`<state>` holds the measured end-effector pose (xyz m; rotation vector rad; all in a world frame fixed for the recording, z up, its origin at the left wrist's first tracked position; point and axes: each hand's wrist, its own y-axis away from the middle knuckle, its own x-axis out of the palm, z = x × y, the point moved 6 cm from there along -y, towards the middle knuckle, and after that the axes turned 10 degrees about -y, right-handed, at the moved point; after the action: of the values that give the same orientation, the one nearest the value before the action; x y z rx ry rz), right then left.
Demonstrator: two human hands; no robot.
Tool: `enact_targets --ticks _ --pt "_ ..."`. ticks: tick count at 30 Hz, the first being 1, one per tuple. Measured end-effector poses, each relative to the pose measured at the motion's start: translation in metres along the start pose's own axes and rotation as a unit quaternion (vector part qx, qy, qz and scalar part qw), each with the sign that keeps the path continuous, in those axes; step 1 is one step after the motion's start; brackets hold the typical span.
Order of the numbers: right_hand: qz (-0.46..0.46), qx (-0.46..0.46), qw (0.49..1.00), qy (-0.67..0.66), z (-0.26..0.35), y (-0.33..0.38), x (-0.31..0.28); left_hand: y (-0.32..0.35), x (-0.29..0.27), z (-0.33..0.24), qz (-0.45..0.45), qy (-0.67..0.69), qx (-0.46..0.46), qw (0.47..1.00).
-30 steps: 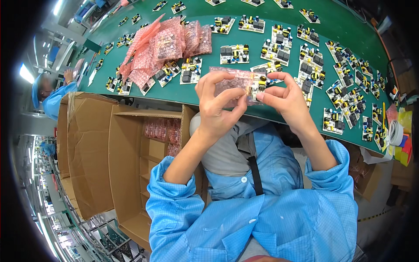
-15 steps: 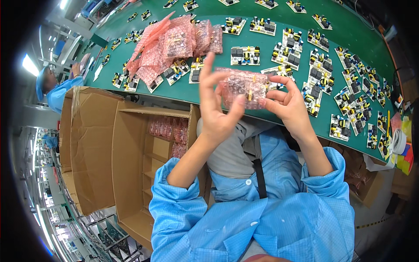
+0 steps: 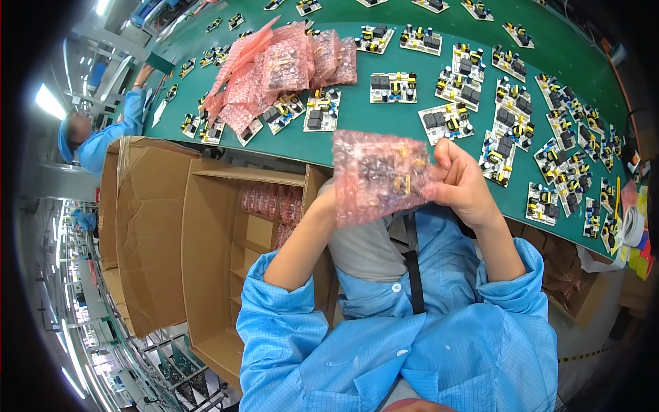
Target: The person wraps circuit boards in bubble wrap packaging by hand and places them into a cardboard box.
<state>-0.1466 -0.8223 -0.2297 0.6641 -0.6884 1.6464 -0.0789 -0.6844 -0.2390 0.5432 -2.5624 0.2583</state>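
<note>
Just above the near edge of the green surface (image 3: 384,141), the person holds up a pink bubble-wrap bag (image 3: 377,175) with a circuit board inside it, dark and yellow parts showing through the plastic. The right hand (image 3: 463,185) has its grip closed on the bag's right edge, thumb on the near face. The left hand (image 3: 328,200) is mostly hidden behind the bag's left side; it seems to hold that edge, but I cannot tell how its fingers sit.

Beyond the bag, bare circuit boards (image 3: 392,87) lie in loose rows across the green surface. To the upper left of the bag a heap of pink bubble-wrap bags (image 3: 281,69) rests on the same surface. Left of the bag and below the surface's edge stands an open cardboard box (image 3: 226,275), with more pink wrapped pieces (image 3: 271,202) stacked in its upper compartment. Far left of the box, another person in a blue coat (image 3: 103,137) reaches toward the surface.
</note>
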Motion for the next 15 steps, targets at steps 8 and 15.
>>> enact_targets --ticks 8,15 --pt "0.049 0.009 0.999 0.015 -0.014 -0.003 0.01 0.003 -0.014 0.021 -0.035 -0.074 -0.038 0.996" --pt "0.001 -0.046 0.999 -0.012 0.008 -0.007 0.014 -0.001 -0.01 -0.022 -0.088 0.072 -0.009 0.993"
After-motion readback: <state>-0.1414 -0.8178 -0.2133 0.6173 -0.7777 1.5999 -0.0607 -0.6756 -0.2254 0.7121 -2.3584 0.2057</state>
